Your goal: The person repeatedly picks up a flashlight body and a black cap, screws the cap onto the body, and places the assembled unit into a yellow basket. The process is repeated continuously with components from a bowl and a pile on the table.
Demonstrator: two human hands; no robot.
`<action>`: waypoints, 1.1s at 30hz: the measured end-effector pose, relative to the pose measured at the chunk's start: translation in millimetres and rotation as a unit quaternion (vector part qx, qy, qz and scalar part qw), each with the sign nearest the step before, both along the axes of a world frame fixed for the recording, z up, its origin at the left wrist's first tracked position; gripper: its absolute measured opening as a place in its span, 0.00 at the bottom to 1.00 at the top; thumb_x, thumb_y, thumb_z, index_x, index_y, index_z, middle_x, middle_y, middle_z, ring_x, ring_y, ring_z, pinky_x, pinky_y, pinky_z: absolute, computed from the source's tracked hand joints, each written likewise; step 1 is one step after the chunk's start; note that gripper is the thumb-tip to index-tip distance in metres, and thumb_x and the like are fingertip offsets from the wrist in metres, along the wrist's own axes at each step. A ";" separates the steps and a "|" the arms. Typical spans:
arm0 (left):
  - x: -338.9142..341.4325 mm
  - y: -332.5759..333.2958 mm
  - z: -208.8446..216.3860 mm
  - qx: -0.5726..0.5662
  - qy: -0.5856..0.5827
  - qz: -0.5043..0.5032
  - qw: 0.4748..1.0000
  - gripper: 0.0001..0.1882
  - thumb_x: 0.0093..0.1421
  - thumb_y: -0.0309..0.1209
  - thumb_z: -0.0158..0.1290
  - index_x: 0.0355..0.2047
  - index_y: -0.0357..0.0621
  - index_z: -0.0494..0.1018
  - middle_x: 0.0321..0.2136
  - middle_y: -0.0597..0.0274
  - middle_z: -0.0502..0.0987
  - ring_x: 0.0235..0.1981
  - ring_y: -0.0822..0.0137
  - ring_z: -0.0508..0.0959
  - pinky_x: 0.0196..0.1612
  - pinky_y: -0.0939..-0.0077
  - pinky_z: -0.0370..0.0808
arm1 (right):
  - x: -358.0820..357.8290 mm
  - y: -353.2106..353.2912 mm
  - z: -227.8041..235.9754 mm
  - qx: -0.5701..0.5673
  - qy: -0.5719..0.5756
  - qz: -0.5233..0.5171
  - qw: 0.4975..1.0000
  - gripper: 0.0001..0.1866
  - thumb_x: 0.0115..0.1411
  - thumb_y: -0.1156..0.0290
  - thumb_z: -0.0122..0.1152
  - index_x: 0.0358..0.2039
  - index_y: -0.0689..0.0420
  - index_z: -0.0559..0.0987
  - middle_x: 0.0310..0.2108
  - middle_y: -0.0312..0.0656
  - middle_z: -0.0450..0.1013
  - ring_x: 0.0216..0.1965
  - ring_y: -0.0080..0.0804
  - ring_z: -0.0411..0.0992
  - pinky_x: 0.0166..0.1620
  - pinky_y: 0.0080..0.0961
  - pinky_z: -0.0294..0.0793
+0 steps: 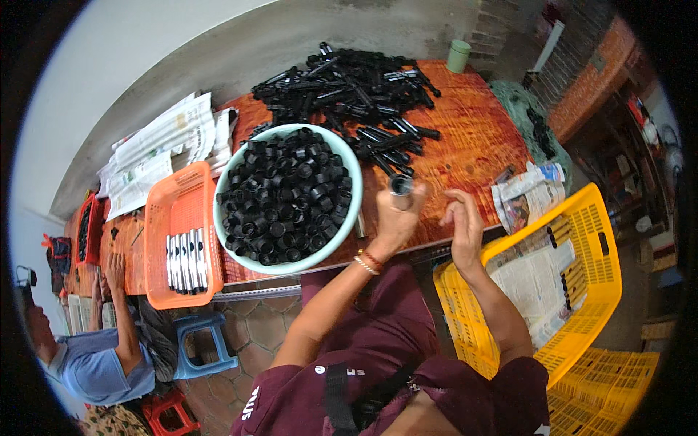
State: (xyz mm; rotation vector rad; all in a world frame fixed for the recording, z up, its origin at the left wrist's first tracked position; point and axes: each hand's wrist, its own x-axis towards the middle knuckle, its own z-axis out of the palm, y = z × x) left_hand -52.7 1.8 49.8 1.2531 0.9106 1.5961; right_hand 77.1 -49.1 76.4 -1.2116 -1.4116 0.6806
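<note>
My left hand, with bracelets at its wrist, is closed around a short shiny tube whose round end points up. To its right, above the table edge, my right hand is open with fingers loosely bent and nothing visible in it. Left of my hands stands a pale green basin full of small black ring-like caps. Part of a metallic tube shows between the basin and my left wrist. Beyond my hands lies a heap of black tubular parts on the reddish wooden table.
An orange basket with silver tubes stands left of the basin, near folded newspapers. At the right is a yellow crate lined with newspaper, holding dark-and-gold pieces. A green cup stands far back. Another person sits at the left.
</note>
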 end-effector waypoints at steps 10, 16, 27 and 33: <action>6.2 5.5 -58.3 0.044 0.158 0.034 0.986 0.08 0.53 0.25 0.57 0.24 0.37 0.68 0.17 0.53 0.69 0.18 0.66 0.70 0.23 0.67 0.68 | -10.9 -9.3 3.0 0.037 -0.031 0.013 0.999 0.15 0.69 0.68 0.40 0.42 0.64 0.74 0.24 0.36 0.65 0.25 0.21 0.65 0.32 0.21 0.67; 1.4 6.8 -67.5 0.055 0.139 -0.032 0.988 0.08 0.53 0.24 0.57 0.30 0.35 0.69 0.21 0.45 0.71 0.24 0.43 0.74 0.27 0.63 0.70 | -55.2 -7.8 54.0 0.158 -0.194 0.135 0.959 0.06 0.56 0.78 0.56 0.35 0.63 0.77 0.28 0.47 0.72 0.28 0.38 0.73 0.31 0.30 0.73; 0.5 -5.1 -69.9 0.054 0.146 -0.035 0.987 0.08 0.54 0.24 0.57 0.32 0.35 0.70 0.22 0.46 0.73 0.25 0.46 0.76 0.28 0.64 0.71 | -166.7 73.5 13.4 0.142 -0.420 0.162 0.881 0.13 0.52 0.67 0.65 0.32 0.59 0.72 0.35 0.48 0.65 0.38 0.47 0.69 0.37 0.41 0.73; -5.1 -1.2 -70.4 0.056 0.137 -0.027 0.989 0.08 0.54 0.25 0.57 0.33 0.36 0.71 0.22 0.47 0.74 0.26 0.47 0.77 0.29 0.64 0.72 | -174.8 65.3 22.0 0.118 -0.445 0.163 0.873 0.14 0.51 0.68 0.66 0.33 0.59 0.70 0.31 0.47 0.66 0.37 0.47 0.68 0.39 0.41 0.71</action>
